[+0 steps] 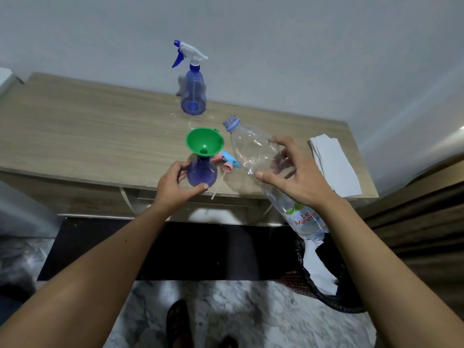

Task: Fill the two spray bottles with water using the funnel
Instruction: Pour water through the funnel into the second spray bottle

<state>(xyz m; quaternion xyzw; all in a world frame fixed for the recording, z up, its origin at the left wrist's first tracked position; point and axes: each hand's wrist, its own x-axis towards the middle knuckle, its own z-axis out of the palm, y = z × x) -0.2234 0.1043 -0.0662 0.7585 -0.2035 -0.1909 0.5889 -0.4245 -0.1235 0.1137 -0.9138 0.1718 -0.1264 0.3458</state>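
So the setup is a light wood-grain table (75, 126) pushed up against a plain pale wall (276, 46), with marbled tile floor (238, 305) and a dark mat (100, 247) underneath. A mesh wastebasket (313, 285) with paper in it sits on the floor near the right side.

Near the front edge, the left hand (175, 184) curls its thumb and fingers around the base of an open blue spray bottle (202, 173), with a green funnel (204, 141) sitting in its neck. The right hand (296, 172) grips a clear water bottle (253, 151), fingers spread round its body, tilted with the mouth pointing toward the funnel but just beside it. A pink and blue sprayer head (227, 163) lies on the table between the two.

Farther back stands a second spray bottle (193, 94) with its trigger on. A stack of white paper (334, 164) lies at the right.
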